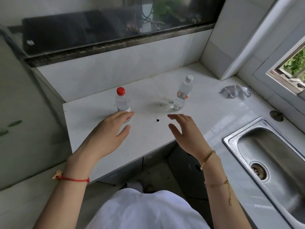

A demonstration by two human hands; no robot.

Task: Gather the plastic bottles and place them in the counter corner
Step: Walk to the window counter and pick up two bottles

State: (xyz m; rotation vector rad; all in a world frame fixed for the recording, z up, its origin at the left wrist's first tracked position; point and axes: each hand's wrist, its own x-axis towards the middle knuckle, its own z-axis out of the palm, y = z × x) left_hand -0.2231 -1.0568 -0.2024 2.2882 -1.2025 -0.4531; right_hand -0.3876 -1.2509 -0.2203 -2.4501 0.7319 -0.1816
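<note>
Two plastic bottles stand on the white table (206,113), and neither one is in the corner yet. So the job has hardly begun.

The red-cap bottle (123,103) stands upright left of the middle of the frame. The white-cap bottle (182,93) stands upright a bit right of the middle, well apart from the first one. The corner (200,64) where the table meets the two walls is in the upper right part of the frame, behind the white-cap bottle. Nothing sits there now.

The left hand (109,129) is spread wide, with its fingertips right at the bottom of the red-cap bottle. Its grip is not closed around the bottle. I think the fingers may be just touching it, but the hand covers that spot, so it is hard to be sure. The right hand (183,129) is spread too and holds nothing. It hangs over the table, near the white-cap bottle but not touching it.

What is left: each hand has to take hold of a bottle, then both bottles have to go to the corner and be set down side by side. The white-cap bottle has the shorter trip. A crumpled silver wrapper (235,93) lies at the right, near the sink (231,139), out of the way.
</note>
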